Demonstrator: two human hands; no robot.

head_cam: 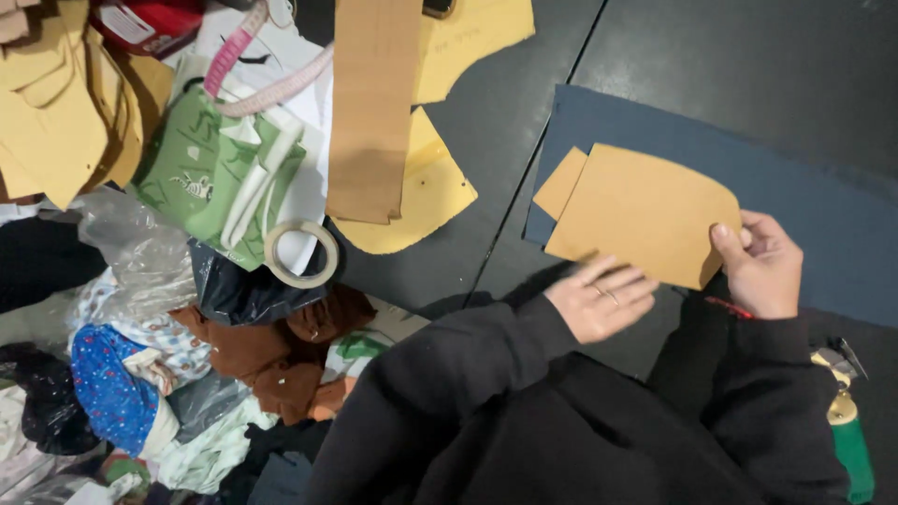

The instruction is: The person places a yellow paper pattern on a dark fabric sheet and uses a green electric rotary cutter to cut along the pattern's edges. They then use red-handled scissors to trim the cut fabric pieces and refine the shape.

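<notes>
A tan paper pattern piece (645, 213) with a curved top lies on a dark blue sheet of fabric (795, 178) on the black table. A smaller tan piece (559, 183) peeks out from under its left side. My right hand (762, 264) grips the pattern's lower right corner, thumb on top. My left hand (601, 297) rests flat with spread fingers on the pattern's lower left edge. Both arms wear black sleeves.
Left of the blue fabric lie yellow pattern pieces (426, 187), a long brown cardboard strip (372, 103), a tape roll (301, 252), a pink measuring tape (245, 56) and green printed cloth (210, 173). Heaped fabric scraps (187, 374) fill the lower left. A green-handled tool (849, 440) sits at lower right.
</notes>
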